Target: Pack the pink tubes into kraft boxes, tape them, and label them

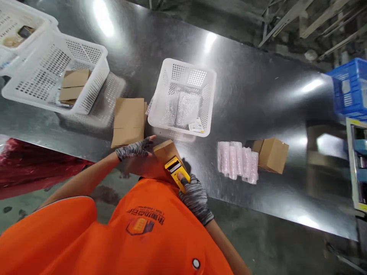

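Observation:
My right hand (196,195), in a grey fingerless glove, is closed around a yellow handheld device (178,174) with a dark window at its far end. The device is over a small brown cardboard box (164,151) at the table's near edge, partly covering it; whether they touch I cannot tell. My left hand (137,148), gloved the same way, has its fingers stretched out to the left of the box and appears to hold nothing. Just beyond it lies a stack of flat cardboard pieces (129,120).
A white basket (211,95) with bubble-wrapped items stands on the dark table (258,95). Bubble-wrap rolls (237,160) lie to the right, touching a cardboard box (273,156). Another white basket (94,89) holds cardboard at left; a blue crate (348,89) is far right.

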{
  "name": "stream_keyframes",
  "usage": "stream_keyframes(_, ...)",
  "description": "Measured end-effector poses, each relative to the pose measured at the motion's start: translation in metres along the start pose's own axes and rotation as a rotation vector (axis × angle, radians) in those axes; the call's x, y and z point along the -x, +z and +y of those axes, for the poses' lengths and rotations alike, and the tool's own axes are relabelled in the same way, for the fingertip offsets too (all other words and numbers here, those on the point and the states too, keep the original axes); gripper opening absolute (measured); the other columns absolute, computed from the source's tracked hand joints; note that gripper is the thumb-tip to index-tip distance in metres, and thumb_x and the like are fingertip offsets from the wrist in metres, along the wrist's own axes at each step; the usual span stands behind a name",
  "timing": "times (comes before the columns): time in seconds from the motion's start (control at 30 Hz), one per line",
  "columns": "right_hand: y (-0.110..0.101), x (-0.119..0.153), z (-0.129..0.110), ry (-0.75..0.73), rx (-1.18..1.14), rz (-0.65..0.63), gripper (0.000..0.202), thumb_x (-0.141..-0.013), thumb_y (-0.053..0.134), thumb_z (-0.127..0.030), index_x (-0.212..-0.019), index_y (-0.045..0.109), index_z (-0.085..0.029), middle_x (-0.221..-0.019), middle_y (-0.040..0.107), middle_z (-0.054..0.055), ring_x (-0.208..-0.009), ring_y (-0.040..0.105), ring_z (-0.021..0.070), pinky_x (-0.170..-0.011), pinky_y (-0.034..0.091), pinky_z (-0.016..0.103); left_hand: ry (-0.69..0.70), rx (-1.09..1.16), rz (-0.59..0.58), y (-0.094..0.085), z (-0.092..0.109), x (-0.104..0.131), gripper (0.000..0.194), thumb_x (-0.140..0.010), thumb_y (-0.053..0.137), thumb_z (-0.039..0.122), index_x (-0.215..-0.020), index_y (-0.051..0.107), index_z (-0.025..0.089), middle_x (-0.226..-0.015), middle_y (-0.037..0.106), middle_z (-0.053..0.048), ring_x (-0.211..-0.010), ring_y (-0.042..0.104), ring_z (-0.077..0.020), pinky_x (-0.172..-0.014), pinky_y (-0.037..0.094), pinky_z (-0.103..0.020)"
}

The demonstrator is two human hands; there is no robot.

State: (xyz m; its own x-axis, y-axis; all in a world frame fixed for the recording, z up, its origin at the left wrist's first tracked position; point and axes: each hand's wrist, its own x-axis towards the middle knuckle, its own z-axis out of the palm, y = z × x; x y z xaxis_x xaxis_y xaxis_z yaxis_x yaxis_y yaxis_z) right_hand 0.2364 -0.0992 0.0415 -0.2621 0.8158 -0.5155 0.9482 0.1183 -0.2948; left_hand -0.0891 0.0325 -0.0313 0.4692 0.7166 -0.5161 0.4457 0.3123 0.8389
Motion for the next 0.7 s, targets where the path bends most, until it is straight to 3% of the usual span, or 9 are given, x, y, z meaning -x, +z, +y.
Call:
stream_keyframes(0.1,-0.008,-0.002,-0.01,0.03,0.038,-0.036,0.072,-0.095,0.084,-0.017,-0.166,0.077,-0.02,-0.148,0.082,0.028,-0.118,0.088,0.0421,-0.099,0.075,0.049,0.043,-0.211,-0.101,-0.014,0.019,-0.026,0.132,-0.067,0.108,0.028,-0.185,0.049,0.017,-0.196,0.041,-0.024,-0.182,0.037,-0.0503,-0.147,0.039,-0.055)
stream_keyframes(0.17,-0.012,-0.004,-0.015,0.064,0.064,-0.053,0.07,-0.097,0.082,-0.017,-0.167,0.077,-0.021,-0.15,0.082,0.027,-0.117,0.088,0.0406,-0.098,0.075,0.047,0.072,-0.349,-0.203,-0.007,0.038,-0.055,0.138,-0.059,0.106,0.011,-0.185,0.051,0.017,-0.192,0.048,-0.022,-0.176,0.047,-0.0517,-0.146,0.041,-0.055)
stream_keyframes(0.3,-0.018,-0.011,-0.025,0.138,0.056,-0.086,0.071,-0.099,0.08,-0.017,-0.169,0.075,-0.023,-0.152,0.081,0.026,-0.114,0.088,0.038,-0.098,0.073,0.046,0.098,-0.588,-0.385,0.012,0.059,-0.096,0.138,-0.059,0.103,0.002,-0.186,0.049,0.01,-0.181,0.062,-0.027,-0.163,0.064,-0.0515,-0.138,0.052,-0.055)
stream_keyframes(0.4,-0.022,-0.011,-0.031,0.16,0.025,-0.089,0.075,-0.094,0.083,-0.015,-0.168,0.076,-0.022,-0.152,0.081,0.026,-0.117,0.087,0.0394,-0.101,0.072,0.049,0.097,-0.604,-0.402,0.013,0.052,-0.1,0.13,-0.065,0.104,0.008,-0.184,0.05,0.006,-0.179,0.064,-0.027,-0.159,0.068,-0.0499,-0.134,0.058,-0.051)
stream_keyframes(0.5,-0.027,-0.002,-0.036,0.188,-0.021,-0.046,0.072,-0.093,0.082,-0.014,-0.165,0.078,-0.021,-0.148,0.083,0.025,-0.116,0.086,0.0386,-0.101,0.072,0.05,0.088,-0.592,-0.393,0.009,0.042,-0.098,0.128,-0.067,0.105,0.015,-0.183,0.051,0.009,-0.176,0.068,-0.023,-0.155,0.072,-0.0474,-0.129,0.062,-0.047)
stream_keyframes(0.7,-0.046,0.027,-0.049,0.121,-0.029,0.099,0.069,-0.093,0.081,-0.02,-0.162,0.081,-0.023,-0.141,0.086,0.022,-0.108,0.087,0.037,-0.095,0.075,0.049,0.083,-0.575,-0.416,0.016,0.044,-0.095,0.124,-0.07,0.098,0.006,-0.184,0.048,0.004,-0.177,0.066,-0.025,-0.156,0.071,-0.0439,-0.134,0.055,-0.043)
